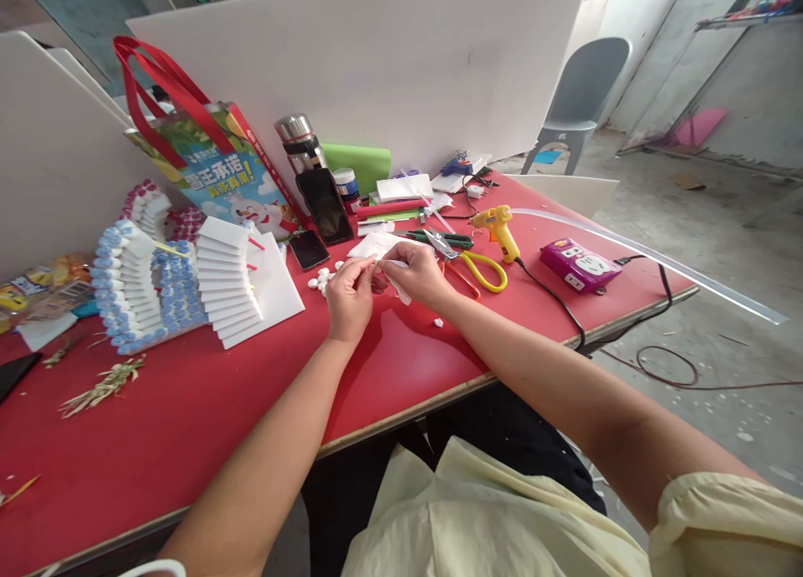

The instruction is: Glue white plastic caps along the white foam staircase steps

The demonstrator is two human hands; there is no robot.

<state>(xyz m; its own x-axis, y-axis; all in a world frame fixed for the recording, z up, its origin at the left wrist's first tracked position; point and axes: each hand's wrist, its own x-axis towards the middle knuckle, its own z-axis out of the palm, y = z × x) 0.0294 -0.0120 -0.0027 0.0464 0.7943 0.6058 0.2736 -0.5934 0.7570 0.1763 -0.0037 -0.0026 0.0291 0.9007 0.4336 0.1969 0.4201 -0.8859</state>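
Observation:
My left hand (pixel 351 299) and my right hand (pixel 415 274) meet over the red table (pixel 401 368), fingertips pinched together. Between them is a thin piece of white paper (pixel 401 291), which trails down below my right hand's fingers. Small white folded pieces (pixel 321 281) lie in a cluster just left of my left hand. One more white piece (pixel 438 322) rests on the table below my right wrist. Behind the hands lies a flat white sheet (pixel 373 244). Scissors with yellow handles (pixel 483 272) are right of my right hand.
A yellow glue gun (pixel 502 230) and purple power socket (pixel 578 266) stand right, with cables. White stepped structures (pixel 229 284), a bag (pixel 232 171), phones (pixel 324 205) and a steel flask (pixel 294 130) are left and behind. A clear strip (pixel 652 255) overhangs the right edge.

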